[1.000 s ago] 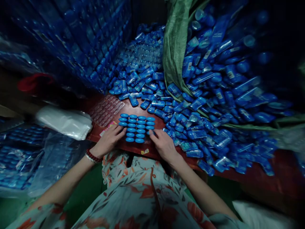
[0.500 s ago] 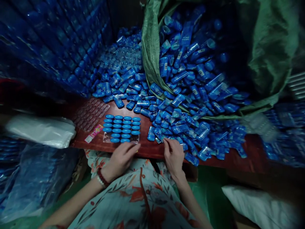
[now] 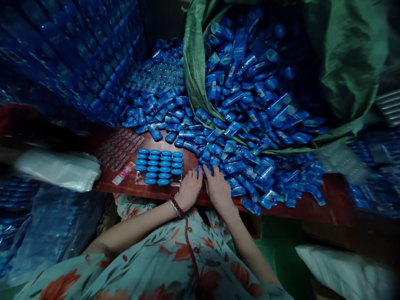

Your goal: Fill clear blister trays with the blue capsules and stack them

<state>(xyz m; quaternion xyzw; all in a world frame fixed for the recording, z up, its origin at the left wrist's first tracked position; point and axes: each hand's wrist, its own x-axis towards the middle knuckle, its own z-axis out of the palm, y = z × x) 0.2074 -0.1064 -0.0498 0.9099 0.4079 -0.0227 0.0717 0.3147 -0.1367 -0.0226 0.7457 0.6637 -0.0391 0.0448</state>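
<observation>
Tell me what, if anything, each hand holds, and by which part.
The left hand and right hand are at the heap of blue bottles; both hide any grip, so whether either holds one, and where, cannot be told.

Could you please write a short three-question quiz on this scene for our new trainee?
1. True or false: the bare left hand and bare right hand are on opposite sides of the clear plastic tray of glossy blue oval pieces.

2. Which of these lies nearest that tray?
A) green woven sack
B) pink-and-yellow printed paper strip
C) folded white plastic sheeting

3. Fill in: the tray's row nearest the person holds ___ pieces.

Key
1. False; both hands show to its right, at the near edge of the loose heap of shiny blue containers.
2. B
3. two
</observation>
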